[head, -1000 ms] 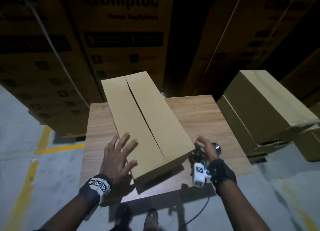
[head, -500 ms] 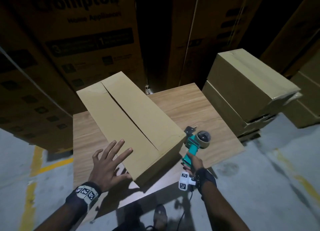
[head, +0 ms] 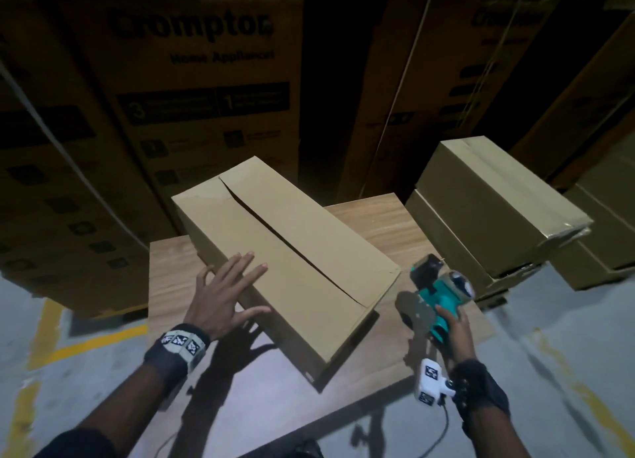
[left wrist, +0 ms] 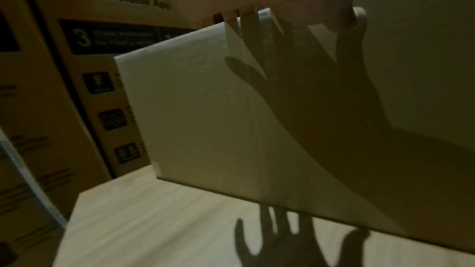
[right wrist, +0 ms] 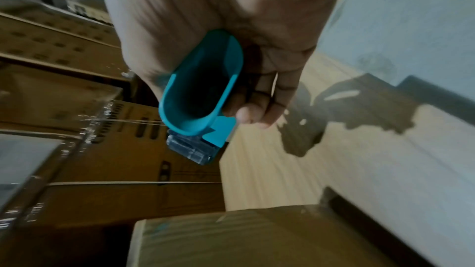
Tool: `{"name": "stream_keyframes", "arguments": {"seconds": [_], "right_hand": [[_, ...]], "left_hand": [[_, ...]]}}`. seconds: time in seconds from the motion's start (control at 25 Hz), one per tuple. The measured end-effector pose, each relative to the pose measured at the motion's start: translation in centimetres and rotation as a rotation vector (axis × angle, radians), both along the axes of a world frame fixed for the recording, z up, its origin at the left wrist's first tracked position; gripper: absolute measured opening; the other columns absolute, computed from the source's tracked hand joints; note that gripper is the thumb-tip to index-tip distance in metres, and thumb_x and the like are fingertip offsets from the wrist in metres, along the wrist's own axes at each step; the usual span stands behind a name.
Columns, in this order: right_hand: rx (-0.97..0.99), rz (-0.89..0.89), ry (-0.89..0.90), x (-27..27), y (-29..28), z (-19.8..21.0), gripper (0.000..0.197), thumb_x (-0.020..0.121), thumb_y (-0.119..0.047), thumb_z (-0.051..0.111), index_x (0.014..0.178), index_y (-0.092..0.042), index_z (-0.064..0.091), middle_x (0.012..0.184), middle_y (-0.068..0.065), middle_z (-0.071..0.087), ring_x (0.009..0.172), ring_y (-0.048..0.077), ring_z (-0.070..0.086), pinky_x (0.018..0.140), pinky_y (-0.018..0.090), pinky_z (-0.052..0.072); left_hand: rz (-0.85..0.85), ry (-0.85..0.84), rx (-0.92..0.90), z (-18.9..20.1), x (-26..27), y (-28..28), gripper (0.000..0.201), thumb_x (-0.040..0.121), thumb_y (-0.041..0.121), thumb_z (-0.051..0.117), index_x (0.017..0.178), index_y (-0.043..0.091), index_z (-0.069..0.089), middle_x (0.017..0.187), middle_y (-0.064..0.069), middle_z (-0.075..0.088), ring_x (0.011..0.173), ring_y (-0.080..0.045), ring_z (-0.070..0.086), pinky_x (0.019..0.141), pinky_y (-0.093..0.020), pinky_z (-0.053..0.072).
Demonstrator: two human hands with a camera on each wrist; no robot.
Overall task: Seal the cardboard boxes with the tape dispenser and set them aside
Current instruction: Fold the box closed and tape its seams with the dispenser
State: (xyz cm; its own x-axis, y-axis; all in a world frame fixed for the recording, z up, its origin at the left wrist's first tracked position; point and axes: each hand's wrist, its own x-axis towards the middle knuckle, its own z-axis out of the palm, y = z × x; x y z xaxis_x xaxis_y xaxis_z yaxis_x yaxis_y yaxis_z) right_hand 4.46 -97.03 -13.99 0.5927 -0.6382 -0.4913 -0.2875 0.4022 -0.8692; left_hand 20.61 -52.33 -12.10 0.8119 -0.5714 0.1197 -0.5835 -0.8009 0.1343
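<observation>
While the long cardboard box [head: 288, 261] lies diagonally on the wooden desk [head: 374, 224], its two top flaps meet along a centre seam that stands slightly open and carries no visible tape. The left hand [head: 223, 292] is placed at the near-left edge of the box with its fingers [head: 240, 268] straight and spread, the fingertips lying on the top panel and the thumb extended toward the side wall. In the left wrist view the side of the box [left wrist: 231, 109] fills the frame ahead of the fingers [left wrist: 246, 15], and the shadow of the hand falls across that side and the desk [left wrist: 154, 220] below it. The right hand [head: 453, 330] grips the handle of the teal tape dispenser [head: 443, 296], fingers curled around it; the dispenser is held just to the right of the near end of the box and apart from it, with its tape roll and cutter end pointing away from the wrist. The right wrist view shows the fingers [right wrist: 257, 109] wrapped around the teal handle [right wrist: 203, 88] above the desk [right wrist: 282, 170]. Beyond the right-hand fingers, two closed stacked boxes [head: 494, 206] rest just beside the right edge of the desk. Large printed cartons [head: 206, 90] stand behind the desk, and the grey floor [head: 567, 337] carries yellow lines.
</observation>
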Motion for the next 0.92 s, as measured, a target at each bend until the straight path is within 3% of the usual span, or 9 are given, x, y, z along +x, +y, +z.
{"name": "stream_keyframes", "arguments": {"seconds": [0.08,0.16,0.28,0.36,0.48,0.6,0.68,0.8,0.92], "right_hand": [[0.015,-0.037,-0.151,-0.2,1.5,3.7,0.058,0.097,-0.016,0.063,0.149,-0.032,0.042,0.130,0.013,0.062,0.102,0.031,0.066,0.086,0.049,0.054],[0.064,0.023,-0.315,-0.1,3.5,7.4,0.061,0.096,-0.013,0.062,0.150,-0.035,0.042,0.124,0.008,0.060,0.083,0.020,0.064,0.074,0.039,0.056],[0.145,0.149,-0.455,0.7,7.2,11.3,0.068,0.089,-0.009,0.061,0.149,-0.036,0.043,0.112,0.008,0.059,0.067,0.016,0.056,0.064,0.033,0.054],[0.173,0.234,-0.499,1.3,9.6,12.8,0.074,0.087,-0.005,0.065,0.149,-0.040,0.042,0.105,0.010,0.064,0.065,0.018,0.056,0.060,0.031,0.055],[0.243,0.388,-0.562,1.9,12.4,13.8,0.077,0.081,-0.003,0.060,0.144,-0.045,0.044,0.094,0.016,0.065,0.073,0.024,0.059,0.070,0.034,0.057],[0.207,0.592,-0.526,2.4,14.1,14.0,0.079,0.075,0.006,0.056,0.139,-0.039,0.044,0.095,0.019,0.061,0.080,0.027,0.061,0.075,0.034,0.057],[0.121,0.706,-0.460,2.7,14.8,14.0,0.077,0.073,0.008,0.056,0.133,-0.039,0.045,0.095,0.020,0.061,0.080,0.027,0.062,0.075,0.034,0.057],[-0.031,0.847,-0.377,2.8,15.5,14.5,0.075,0.075,0.005,0.062,0.125,-0.049,0.047,0.104,0.018,0.069,0.082,0.034,0.068,0.079,0.035,0.058],[-0.299,0.964,-0.284,2.7,15.8,15.6,0.080,0.078,-0.010,0.071,0.129,-0.062,0.038,0.110,-0.004,0.069,0.091,0.026,0.071,0.080,0.031,0.059]], "left_hand": [[0.036,0.047,0.031,0.6,2.8,1.9,0.091,0.083,0.094,0.025,0.158,0.044,0.030,0.169,0.003,0.023,0.153,-0.024,0.029,0.109,-0.069,0.029],[0.018,0.063,0.062,0.8,3.9,2.1,0.093,0.082,0.095,0.025,0.156,0.041,0.037,0.166,-0.001,0.031,0.149,-0.029,0.035,0.106,-0.067,0.035],[0.010,0.047,0.048,0.8,2.2,0.3,0.092,0.081,0.093,0.030,0.147,0.033,0.053,0.155,-0.008,0.048,0.136,-0.035,0.048,0.097,-0.064,0.043],[-0.008,0.018,0.026,0.5,-0.2,-1.5,0.091,0.081,0.092,0.036,0.140,0.028,0.061,0.145,-0.011,0.058,0.125,-0.037,0.055,0.093,-0.061,0.046],[-0.108,-0.019,-0.053,-0.6,-4.4,-4.5,0.087,0.083,0.091,0.040,0.136,0.027,0.065,0.134,-0.010,0.064,0.115,-0.033,0.057,0.087,-0.055,0.049],[-0.223,-0.001,-0.111,-0.8,-7.9,-5.9,0.082,0.084,0.090,0.041,0.139,0.032,0.061,0.132,-0.004,0.065,0.115,-0.027,0.056,0.083,-0.052,0.054],[-0.294,0.055,-0.159,0.0,-8.8,-5.6,0.072,0.089,0.085,0.042,0.141,0.038,0.057,0.137,0.003,0.062,0.122,-0.022,0.055,0.090,-0.049,0.052],[-0.271,0.315,-0.509,1.0,-8.0,-4.5,0.049,0.102,0.067,0.040,0.131,0.035,0.065,0.135,0.011,0.058,0.126,-0.009,0.051,0.104,-0.038,0.045],[0.041,0.695,-1.029,4.2,-6.2,-3.0,0.061,0.099,0.071,0.041,0.116,0.022,0.073,0.109,0.003,0.072,0.103,-0.017,0.067,0.089,-0.029,0.053]]}}
